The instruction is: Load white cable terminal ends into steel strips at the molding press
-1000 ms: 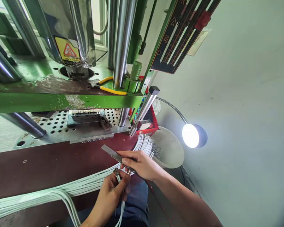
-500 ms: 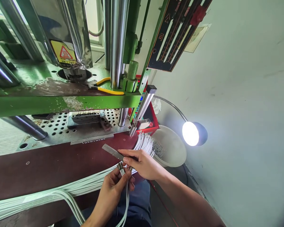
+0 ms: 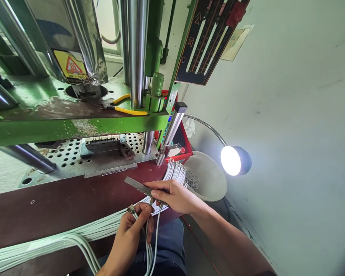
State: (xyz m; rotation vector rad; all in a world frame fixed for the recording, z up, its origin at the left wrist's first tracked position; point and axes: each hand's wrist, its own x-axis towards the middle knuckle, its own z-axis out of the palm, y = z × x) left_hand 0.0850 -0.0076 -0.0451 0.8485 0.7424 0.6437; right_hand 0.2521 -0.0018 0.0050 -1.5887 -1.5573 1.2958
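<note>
One press (image 3: 117, 125), far left; desk (image 3: 63, 203) nearer, cables (image 3: 97, 226) along its near side. Left hand (image 3: 129, 234) holds several wires (image 3: 148, 253); right hand (image 3: 175, 195), just right and farther, pinches a strip (image 3: 135, 184) over the desk, one wire tip (image 3: 151, 201) at it.

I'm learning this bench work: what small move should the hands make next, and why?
Probably press the cable end pinched in the left hand onto the metal strip: that end is right at the strip's edge, the right hand grips the strip, and another white cable appears to meet it alongside.
</note>
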